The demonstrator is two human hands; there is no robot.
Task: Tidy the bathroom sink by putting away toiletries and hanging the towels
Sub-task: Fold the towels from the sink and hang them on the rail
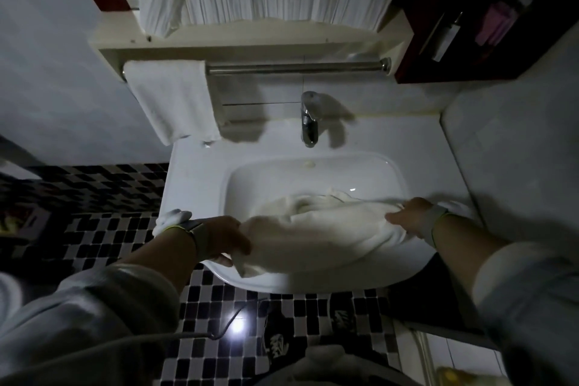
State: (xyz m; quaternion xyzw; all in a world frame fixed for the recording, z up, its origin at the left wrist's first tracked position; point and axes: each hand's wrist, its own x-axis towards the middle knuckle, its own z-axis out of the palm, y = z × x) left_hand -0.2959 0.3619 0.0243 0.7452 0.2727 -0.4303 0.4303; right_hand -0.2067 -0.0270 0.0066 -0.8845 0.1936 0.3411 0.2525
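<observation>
Head view: both hands hold a crumpled white towel (313,229) over the sink basin (313,172). Left hand (225,238) pinches one end, right hand (410,216) grips the other, likely spreading it for the bare rail (294,67) above.
</observation>
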